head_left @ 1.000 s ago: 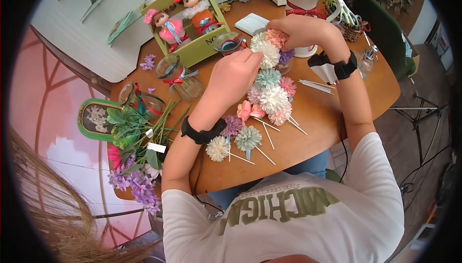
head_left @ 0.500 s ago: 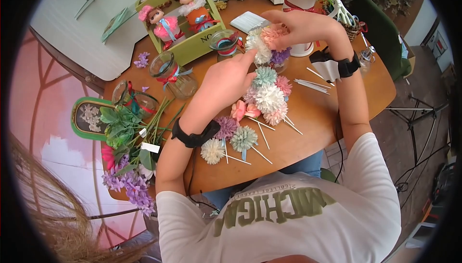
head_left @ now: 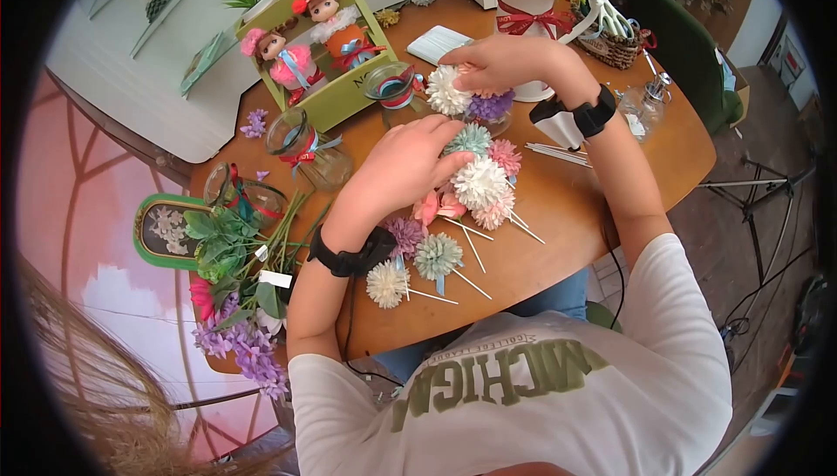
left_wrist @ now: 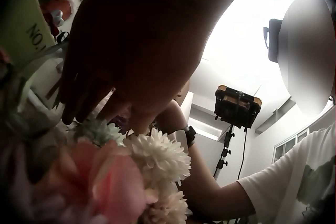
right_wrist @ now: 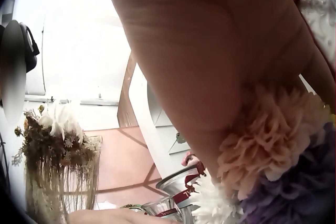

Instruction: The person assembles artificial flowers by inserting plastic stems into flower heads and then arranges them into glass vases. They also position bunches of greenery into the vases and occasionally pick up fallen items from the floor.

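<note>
My left hand (head_left: 403,162) reaches over the loose pompom flowers on the table, fingertips at the teal flower (head_left: 468,139). Its thumb lies beside the large white flower (head_left: 479,182); in the left wrist view the fingers extend downward, slightly apart. My right hand (head_left: 510,62) is over a bunch standing in a glass jar at the back. Its fingers rest along the bunch's white flower (head_left: 446,91), and the palm covers much of the peach flower (right_wrist: 268,142). The purple flower (head_left: 491,106) sits below that hand. The right fingertips are partly hidden in the right wrist view.
Glass jars with ribbons (head_left: 305,152) stand left of my left hand, near a green box (head_left: 349,88) holding dolls. Artificial stems (head_left: 253,249) lie at the table's left. White sticks (head_left: 558,154) lie right of the flowers; a potted plant (head_left: 527,14) stands behind.
My left hand has left the white flower of the jar bunch and come down toward the teal flower on the table. My right hand stays at the bunch, its fingers shifted over the white flower.
</note>
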`<state>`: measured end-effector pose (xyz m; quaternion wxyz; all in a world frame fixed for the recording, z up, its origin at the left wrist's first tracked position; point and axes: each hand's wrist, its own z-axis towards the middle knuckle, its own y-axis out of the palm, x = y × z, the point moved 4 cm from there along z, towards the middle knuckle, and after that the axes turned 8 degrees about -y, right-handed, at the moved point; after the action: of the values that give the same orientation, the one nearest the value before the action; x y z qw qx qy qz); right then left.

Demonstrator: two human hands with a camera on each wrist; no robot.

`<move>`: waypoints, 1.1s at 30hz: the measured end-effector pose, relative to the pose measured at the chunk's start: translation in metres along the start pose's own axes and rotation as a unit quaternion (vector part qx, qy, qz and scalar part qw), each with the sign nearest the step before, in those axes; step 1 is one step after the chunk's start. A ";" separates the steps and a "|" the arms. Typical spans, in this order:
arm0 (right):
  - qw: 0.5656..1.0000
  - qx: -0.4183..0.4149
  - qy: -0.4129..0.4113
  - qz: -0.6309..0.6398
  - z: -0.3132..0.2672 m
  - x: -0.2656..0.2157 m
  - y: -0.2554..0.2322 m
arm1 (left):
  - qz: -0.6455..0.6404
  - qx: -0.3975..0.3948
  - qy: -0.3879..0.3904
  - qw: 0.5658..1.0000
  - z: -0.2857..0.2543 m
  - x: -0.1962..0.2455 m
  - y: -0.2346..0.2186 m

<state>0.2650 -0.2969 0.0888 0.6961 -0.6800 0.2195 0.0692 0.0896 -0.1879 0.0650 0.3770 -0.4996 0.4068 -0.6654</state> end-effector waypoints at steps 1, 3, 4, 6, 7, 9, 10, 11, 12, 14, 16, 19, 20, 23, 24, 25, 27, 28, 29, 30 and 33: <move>1.000 0.010 0.013 -0.016 0.001 -0.001 0.002 | 0.001 0.000 0.000 1.000 -0.001 -0.001 0.000; 0.999 0.020 0.025 -0.031 0.004 -0.004 0.003 | 0.057 0.008 -0.001 0.998 -0.003 -0.004 0.000; 0.997 0.024 0.046 -0.059 0.005 -0.005 0.003 | 0.057 0.009 -0.002 0.998 -0.003 -0.004 -0.001; 0.994 0.028 0.066 -0.088 0.007 -0.008 0.003 | 0.053 -0.006 -0.023 0.998 -0.002 -0.007 -0.001; 0.994 0.021 0.092 -0.053 0.008 -0.007 0.004 | 0.053 -0.006 -0.024 0.998 -0.002 -0.006 -0.002; 0.993 0.014 0.119 -0.018 0.009 -0.005 0.005 | -0.013 -0.049 -0.051 0.997 0.001 -0.004 -0.001; 0.992 0.028 0.127 -0.003 0.011 -0.002 0.004 | -0.014 -0.049 -0.051 0.997 0.002 -0.005 0.003; 0.990 0.042 0.135 0.011 0.012 0.001 0.004 | -0.049 -0.050 -0.027 0.997 0.003 -0.005 0.009; 0.990 0.041 0.134 0.011 0.009 -0.001 0.002 | -0.084 -0.052 -0.002 0.995 0.004 -0.006 0.014; 0.982 0.084 0.140 0.091 -0.001 -0.002 -0.008 | -0.084 -0.048 0.011 0.995 0.005 -0.011 0.023; 0.979 0.075 0.153 0.115 -0.013 -0.013 -0.019 | -0.083 -0.044 0.024 0.995 0.006 -0.012 0.023; 0.977 0.043 0.156 0.138 -0.012 -0.001 -0.016 | -0.042 -0.007 0.038 0.998 0.006 -0.013 0.018; 0.978 0.019 0.150 0.141 -0.009 0.004 -0.009 | -0.038 0.016 0.037 0.998 0.007 -0.017 0.019; 0.977 -0.015 0.146 0.154 -0.007 0.000 -0.005 | -0.018 0.015 0.014 1.000 0.007 -0.018 0.019; 0.975 -0.024 0.148 0.162 -0.006 -0.001 -0.004 | 0.000 -0.006 -0.008 1.000 0.006 -0.019 0.018; 0.975 -0.025 0.147 0.162 -0.005 0.000 -0.004 | 0.000 -0.005 -0.009 1.000 0.006 -0.018 0.016; 0.975 -0.015 0.135 0.174 -0.004 0.001 -0.004 | 0.034 -0.019 -0.028 0.999 0.005 -0.019 0.015; 0.975 -0.015 0.135 0.174 -0.004 -0.001 -0.004 | 0.034 -0.019 -0.028 0.999 0.003 -0.021 0.015; 0.974 -0.003 0.135 0.183 -0.005 -0.003 -0.004 | 0.035 -0.004 -0.018 0.999 0.002 -0.023 0.015; 0.972 0.008 0.135 0.192 -0.007 -0.006 -0.005 | 0.035 0.011 -0.007 0.999 0.001 -0.022 0.013; 0.972 0.018 0.132 0.191 -0.008 -0.012 -0.006 | 0.016 -0.019 -0.035 0.999 0.000 -0.020 0.011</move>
<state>0.2552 -0.3022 0.0992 0.6470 -0.6159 0.4368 0.1061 0.0951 -0.1744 0.0478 0.3922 -0.5230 0.4138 -0.6336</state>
